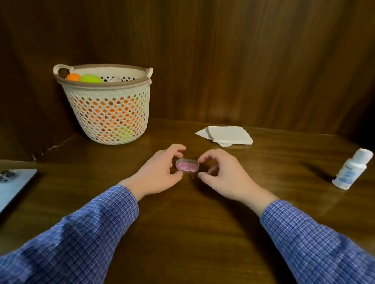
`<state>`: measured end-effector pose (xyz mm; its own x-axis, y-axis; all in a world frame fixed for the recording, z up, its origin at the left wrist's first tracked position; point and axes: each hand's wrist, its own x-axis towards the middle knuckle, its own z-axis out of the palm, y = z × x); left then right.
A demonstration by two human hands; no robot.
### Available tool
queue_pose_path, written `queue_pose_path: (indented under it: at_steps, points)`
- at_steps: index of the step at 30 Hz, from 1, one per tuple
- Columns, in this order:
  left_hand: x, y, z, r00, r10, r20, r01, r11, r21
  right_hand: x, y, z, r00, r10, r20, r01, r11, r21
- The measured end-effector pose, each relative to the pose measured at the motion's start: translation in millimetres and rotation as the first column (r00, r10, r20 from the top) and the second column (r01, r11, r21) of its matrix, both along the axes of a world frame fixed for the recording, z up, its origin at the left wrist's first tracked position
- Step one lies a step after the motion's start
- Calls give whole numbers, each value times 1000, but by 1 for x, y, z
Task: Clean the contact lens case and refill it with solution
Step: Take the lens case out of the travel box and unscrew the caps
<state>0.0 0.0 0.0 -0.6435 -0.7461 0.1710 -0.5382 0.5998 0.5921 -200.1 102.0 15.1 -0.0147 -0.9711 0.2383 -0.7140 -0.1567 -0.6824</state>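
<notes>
Dark wooden bench (196, 243): a small pink lens case (187, 165) sat pinched between the left grip (160, 170) and right grip (221, 174), each grasping one end; likely light, rigid, slippery, best held by its rim.

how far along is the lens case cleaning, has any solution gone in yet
Nothing looks done yet. In hand: the left hand and right hand hold the small pink lens case between them just above the table; whether it is open is unclear. Left: the solution bottle stands capped at the right and the tissues lie untouched, so cleaning and refilling remain.
</notes>
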Motion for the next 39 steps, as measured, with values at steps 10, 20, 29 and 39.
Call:
queue_pose_path:
  at_steps: [10,20,29,39]
  points:
    - [-8,14,3,993,-81,-83,84,996,40,-3,-9,-10,969,17,-248,-43,994,-98]
    - [-25,54,1,969,-211,-126,214,977,8,-21,50,-1,859,-5,-512,-80,986,-143]
    - [-24,58,3,958,-203,-202,222,972,74,-15,60,10,852,27,-522,-149,970,-193]
    - [-26,53,3,945,-200,-257,238,963,125,-12,56,9,849,-9,-528,-126,968,-219]
